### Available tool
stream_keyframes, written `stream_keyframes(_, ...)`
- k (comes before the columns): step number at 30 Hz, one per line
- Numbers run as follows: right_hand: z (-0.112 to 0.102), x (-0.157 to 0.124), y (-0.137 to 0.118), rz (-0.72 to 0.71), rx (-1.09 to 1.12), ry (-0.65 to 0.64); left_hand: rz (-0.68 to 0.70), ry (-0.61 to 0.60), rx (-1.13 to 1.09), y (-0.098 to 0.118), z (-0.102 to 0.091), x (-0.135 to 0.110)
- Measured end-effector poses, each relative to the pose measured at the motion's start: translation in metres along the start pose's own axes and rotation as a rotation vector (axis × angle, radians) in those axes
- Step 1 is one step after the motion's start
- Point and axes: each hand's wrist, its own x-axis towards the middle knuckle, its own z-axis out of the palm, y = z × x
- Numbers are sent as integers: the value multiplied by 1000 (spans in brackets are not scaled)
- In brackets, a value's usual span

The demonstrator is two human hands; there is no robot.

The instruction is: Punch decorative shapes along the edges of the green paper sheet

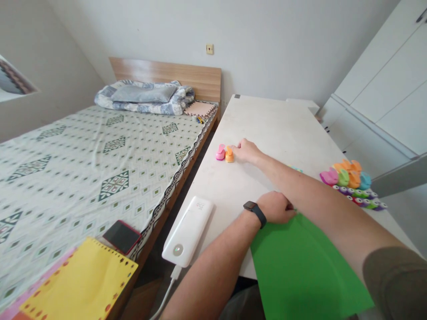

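Orange punch (229,154) far across table (267,129), touching pink punch (220,152). Right hand (246,150) stretched out, fingers lightly curled against orange punch, no full grip visible. Left hand (276,207) loosely closed, pressing on edge of green paper (300,266). Best pinched squarely by sides, without nudging pink neighbour toward table edge. Heap of punches (350,182) at right, power bank (187,231) and cable near left forearm, phone (122,236) and yellow paper (80,280) on bed (66,155).

light: bright, even daylight | shadows: soft | focus: sharp | edges: wide-angle stretched
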Motion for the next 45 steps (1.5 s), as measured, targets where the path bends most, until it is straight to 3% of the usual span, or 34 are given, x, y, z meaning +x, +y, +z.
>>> stream_keyframes(5, -49, -35, 54, -88, 29, 117, 31, 21, 32, -2, 0, 2)
stream_keyframes(10, -93, -86, 123, -42, 74, 140, 49, -4, 4, -2, 0, 2)
stream_keyframes(15, -109, -147, 176, -7, 96, 78, 83, -30, -44, 0, -1, 0)
stream_keyframes(20, -111, -200, 205, -3, 107, -46, 120, -92, -125, 6, -2, -3)
stream_keyframes(24, -111, -227, 215, 33, 127, -113, 116, -151, -148, 11, -2, -4)
stream_keyframes(29, -109, -237, 211, -43, 217, -234, 78, -164, -136, 14, -3, -4)
stream_keyframes(37, -96, -231, 189, -100, 258, -342, 68, -149, -121, 12, 0, -4)
stream_keyframes(45, -85, -212, 176, -177, 171, -288, 79, -151, -91, 10, 1, -3)
